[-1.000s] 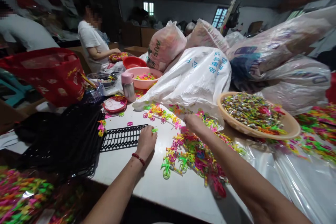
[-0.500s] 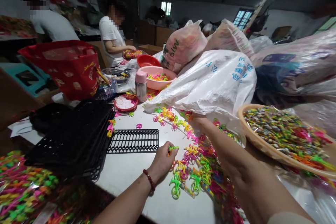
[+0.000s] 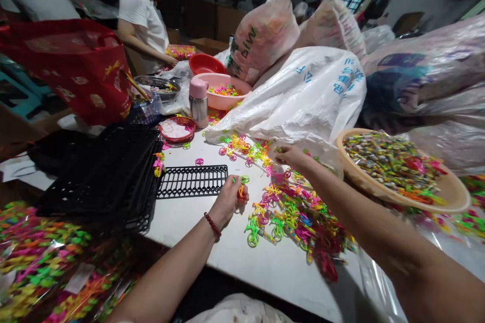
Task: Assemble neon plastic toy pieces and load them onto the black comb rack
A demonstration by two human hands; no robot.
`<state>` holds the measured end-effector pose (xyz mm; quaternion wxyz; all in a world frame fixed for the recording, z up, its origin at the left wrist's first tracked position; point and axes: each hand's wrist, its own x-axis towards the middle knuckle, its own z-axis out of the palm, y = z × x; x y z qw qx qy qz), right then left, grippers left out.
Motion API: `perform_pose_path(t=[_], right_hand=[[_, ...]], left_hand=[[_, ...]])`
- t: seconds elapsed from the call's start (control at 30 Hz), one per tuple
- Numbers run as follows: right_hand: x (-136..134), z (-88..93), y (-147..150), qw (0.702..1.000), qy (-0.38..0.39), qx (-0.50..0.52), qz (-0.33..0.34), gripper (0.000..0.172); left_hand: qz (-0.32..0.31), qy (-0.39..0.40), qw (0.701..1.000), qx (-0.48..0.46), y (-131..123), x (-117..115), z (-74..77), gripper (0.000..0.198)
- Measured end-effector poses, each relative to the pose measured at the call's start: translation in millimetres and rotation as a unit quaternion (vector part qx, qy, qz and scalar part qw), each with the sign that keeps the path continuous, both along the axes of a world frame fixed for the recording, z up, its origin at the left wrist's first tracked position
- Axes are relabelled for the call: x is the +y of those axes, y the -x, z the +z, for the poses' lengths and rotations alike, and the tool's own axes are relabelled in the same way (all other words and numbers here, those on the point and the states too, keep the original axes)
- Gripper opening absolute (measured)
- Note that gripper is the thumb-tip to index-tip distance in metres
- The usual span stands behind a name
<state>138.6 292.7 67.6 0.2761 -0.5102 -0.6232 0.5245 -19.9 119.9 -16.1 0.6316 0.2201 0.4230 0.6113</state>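
My left hand point(image 3: 229, 198), with a red bead bracelet at the wrist, is closed on small green and orange plastic pieces, beside the right end of a black slotted rack point(image 3: 192, 181). My right hand point(image 3: 291, 156) reaches over the upper part of a pile of colourful plastic bicycle pieces point(image 3: 291, 212); its fingers are bent at the pile's edge, and whatever they hold is too small to make out. The pile spreads over the white table point(image 3: 227, 242).
Stacked black racks point(image 3: 102, 176) lie left. Behind are a red basket point(image 3: 177, 129), a pink-capped flask point(image 3: 199, 103), a pink basin point(image 3: 227, 92) and a white sack point(image 3: 303, 96). A peach basin point(image 3: 401, 171) stands right. A person in white point(image 3: 142, 20) works at back left.
The view has shifted, so most things sit higher in it. My left hand now shows orange as well as green pieces. My right hand's fingers, hidden behind the wrist before, now show.
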Motion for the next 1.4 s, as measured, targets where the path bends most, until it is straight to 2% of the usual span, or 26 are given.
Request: perform_pose_path(t=[0.1,0.2,0.27,0.4,0.6,0.7,0.93,1.1,1.2,1.27,1.4], right_hand=[[-35,3.7,-15,0.994,0.085,0.067,0.004,0.018],[-78,3.7,-22,0.958,0.207,0.198,0.011,0.023],[-105,-0.9,-23,0.937,0.249,0.246,0.009,0.026],[-149,-15.8,-19,0.944,0.218,0.245,-0.028,0.032],[-195,-29.0,-19,0.957,0.139,0.254,-0.033,0.039],[-208,-31.8,-20,0.962,0.108,0.244,-0.05,0.037],[-219,-34.7,-27,0.969,0.08,0.225,-0.064,0.035],[-220,-37.0,-38,0.971,0.081,0.219,-0.05,0.034],[-220,-37.8,-44,0.972,0.096,0.211,-0.028,0.033],[-221,-35.6,-47,0.982,0.063,0.175,-0.022,0.03],[-225,-27.4,-49,0.994,-0.071,0.08,-0.024,0.021]], left_hand=[[0.019,-0.001,1.0,0.019,3,-2,0.1,0.046],[0.056,-0.001,0.998,0.029,4,-1,-1.2,0.048],[0.071,0.013,0.997,0.012,3,-1,-0.1,0.049],[0.067,0.025,0.997,-0.015,-4,-9,9.5,0.048],[0.057,-0.01,0.996,0.065,-25,-37,24.9,0.045],[0.06,-0.024,0.992,0.109,-35,-48,25.3,0.041],[0.0,-0.052,0.985,0.165,-53,-59,31.0,0.036],[-0.038,-0.058,0.973,0.218,-53,-60,36.2,0.035],[-0.073,-0.053,0.972,0.218,-51,-59,38.0,0.037],[-0.097,-0.04,0.972,0.208,-50,-59,40.4,0.037],[-0.108,-0.021,0.972,0.206,-50,-58,45.2,0.036]])
